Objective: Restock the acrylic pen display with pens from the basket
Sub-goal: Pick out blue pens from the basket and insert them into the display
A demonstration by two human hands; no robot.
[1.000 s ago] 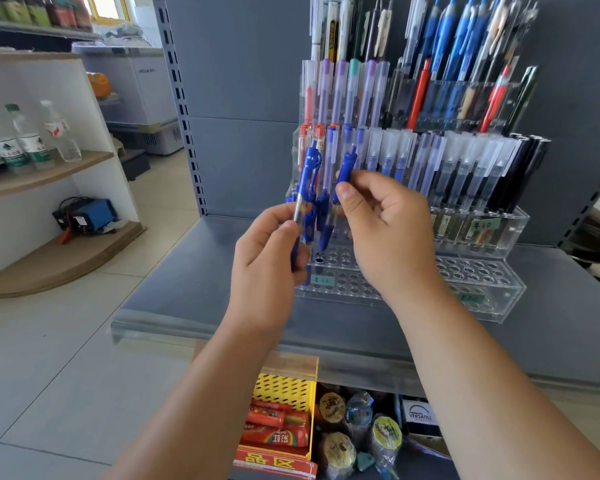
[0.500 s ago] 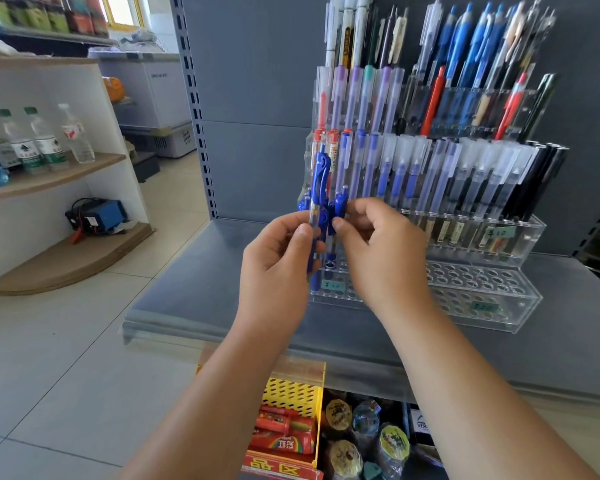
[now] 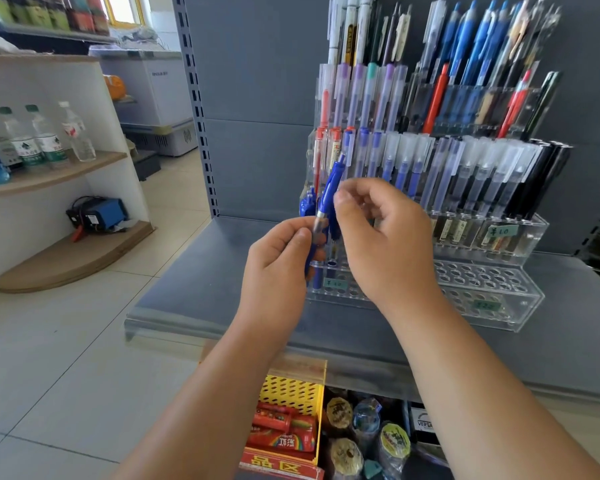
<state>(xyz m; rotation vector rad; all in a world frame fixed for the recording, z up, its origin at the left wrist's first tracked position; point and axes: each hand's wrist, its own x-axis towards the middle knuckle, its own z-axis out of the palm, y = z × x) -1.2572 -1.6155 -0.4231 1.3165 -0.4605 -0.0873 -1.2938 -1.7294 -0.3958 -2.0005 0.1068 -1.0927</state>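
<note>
The right hand releases its blue pen, which now stands in the front row of the acrylic display, at 3 o'clock from the remaining pen in the left hand.

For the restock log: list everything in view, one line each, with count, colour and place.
display: one, clear acrylic, tiered, on shelf
shelf: one, grey metal, under display
pens: dozens, blue, red, purple, black, upright in display's upper tiers
blue pen: at least one, in left hand, before display's left end
bottles: three, clear, wooden shelf far left
blue box: one, lower wooden shelf
yellow box: one, holds red packs, below shelf
left hand: grips blue pen
right hand: fingers curled beside that pen; any hold unclear
</note>
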